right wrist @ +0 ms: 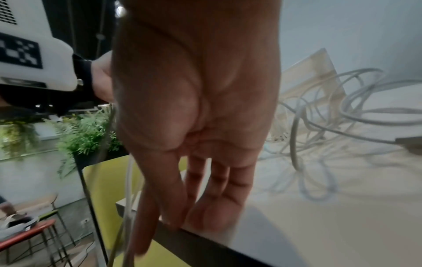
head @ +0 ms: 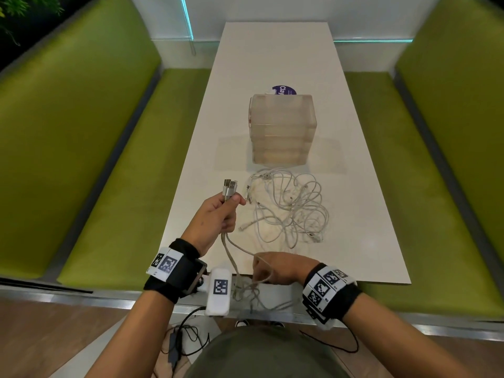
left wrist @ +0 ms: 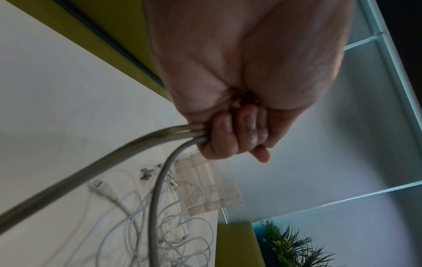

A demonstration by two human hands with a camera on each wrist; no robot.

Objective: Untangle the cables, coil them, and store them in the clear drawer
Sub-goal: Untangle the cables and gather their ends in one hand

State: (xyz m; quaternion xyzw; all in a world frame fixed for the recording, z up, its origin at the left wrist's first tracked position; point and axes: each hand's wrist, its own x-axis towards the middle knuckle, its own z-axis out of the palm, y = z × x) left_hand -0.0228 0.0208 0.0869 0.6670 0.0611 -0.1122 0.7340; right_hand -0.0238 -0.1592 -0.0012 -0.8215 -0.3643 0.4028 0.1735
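Only one readable word: "Clay", white letters on a round purple sticker point(head: 283, 90) lying on the white table point(head: 368, 214), mostly hidden behind the clear drawer box point(head: 282, 129); smaller print beside it too small to make out. Black-and-white square code markers on the left wristband point(head: 166, 264), on the white camera block point(head: 220, 287) and on the right wristband point(head: 326, 285); patterns only, no letters or numbers. Same kind of marker visible on the white block point(right wrist: 20, 52) in the right wrist view, again unreadable as text.
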